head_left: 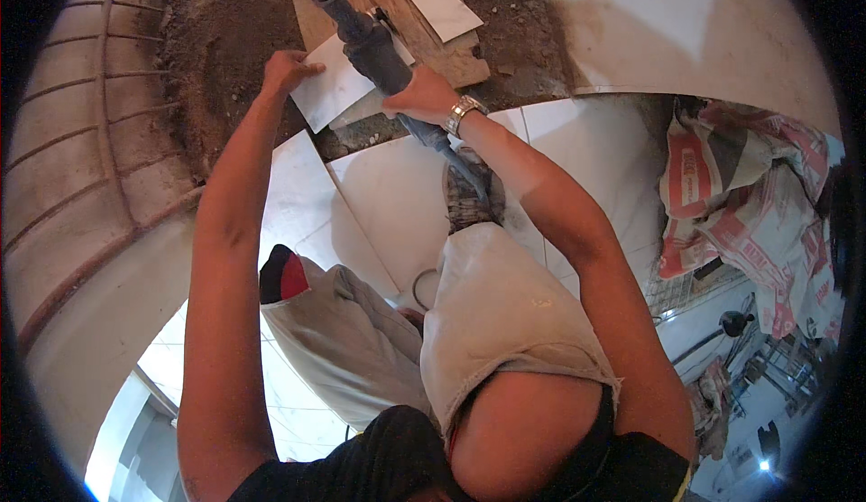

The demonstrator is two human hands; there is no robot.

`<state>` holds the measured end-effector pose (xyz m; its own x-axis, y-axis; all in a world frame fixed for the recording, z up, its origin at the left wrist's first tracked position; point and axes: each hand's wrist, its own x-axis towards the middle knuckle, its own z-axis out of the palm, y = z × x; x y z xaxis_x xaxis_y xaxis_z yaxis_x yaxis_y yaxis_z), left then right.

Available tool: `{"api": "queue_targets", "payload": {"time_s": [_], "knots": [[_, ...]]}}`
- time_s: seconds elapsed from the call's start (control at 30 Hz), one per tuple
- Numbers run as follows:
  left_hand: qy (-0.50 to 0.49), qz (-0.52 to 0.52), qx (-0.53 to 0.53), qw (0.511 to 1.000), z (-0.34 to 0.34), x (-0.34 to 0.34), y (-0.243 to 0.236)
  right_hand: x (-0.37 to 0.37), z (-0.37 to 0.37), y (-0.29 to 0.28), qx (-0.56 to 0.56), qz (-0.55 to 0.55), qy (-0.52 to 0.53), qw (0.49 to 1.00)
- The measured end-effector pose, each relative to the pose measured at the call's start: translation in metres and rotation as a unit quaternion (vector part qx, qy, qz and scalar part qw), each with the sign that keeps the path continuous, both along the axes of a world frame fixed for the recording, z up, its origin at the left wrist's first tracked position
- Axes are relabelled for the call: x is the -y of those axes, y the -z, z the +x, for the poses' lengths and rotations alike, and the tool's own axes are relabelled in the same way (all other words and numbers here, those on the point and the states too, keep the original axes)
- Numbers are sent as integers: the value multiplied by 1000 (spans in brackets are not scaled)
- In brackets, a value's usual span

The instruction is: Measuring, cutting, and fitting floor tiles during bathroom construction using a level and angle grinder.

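Observation:
My right hand [424, 96], with a metal watch on its wrist, is wrapped round a dark grey tube-shaped tool [383, 62]. The tool has a round, hollow-looking far end and a thin tail like a cord running toward my knee; its exact kind is unclear. Under it lies a white tile piece [327, 94] on a wooden board. My left hand [289, 71] is at the tile's left edge, its thumb over the top face and its other fingers partly hidden. Another cut white tile piece [437, 1] rests farther off on the wooden board [465, 62].
Loose brown soil [230, 51] lies to the left, beside a wall with a rod grid [106, 105]. White floor tiles [388, 186] spread beneath me. Red and white sacks [749, 204] are heaped on the right. My knee [505, 294] is bent close to the tool.

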<state>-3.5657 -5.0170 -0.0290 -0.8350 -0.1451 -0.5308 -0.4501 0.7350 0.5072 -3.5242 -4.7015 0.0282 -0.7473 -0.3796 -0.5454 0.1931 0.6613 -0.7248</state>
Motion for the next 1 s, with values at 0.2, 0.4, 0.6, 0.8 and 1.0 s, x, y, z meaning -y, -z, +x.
{"api": "queue_targets", "payload": {"time_s": [0.2,0.4,0.6,0.8,1.0], "knots": [[15,-11,-5,1000,-1,-11,-1,-13,21,-1,3,-28,51,998],[7,-23,5,1000,-3,5,7,-17,38,-18,13,-23,53,998],[16,-19,17,1000,-5,0,5,-30,49,-7,47,-23,27,998],[30,-48,20,998,-6,-3,-1,-32,54,-11,35,-15,39,999],[28,-44,27,998,-6,-7,-6,-34,57,-9,31,-12,51,998]]}}
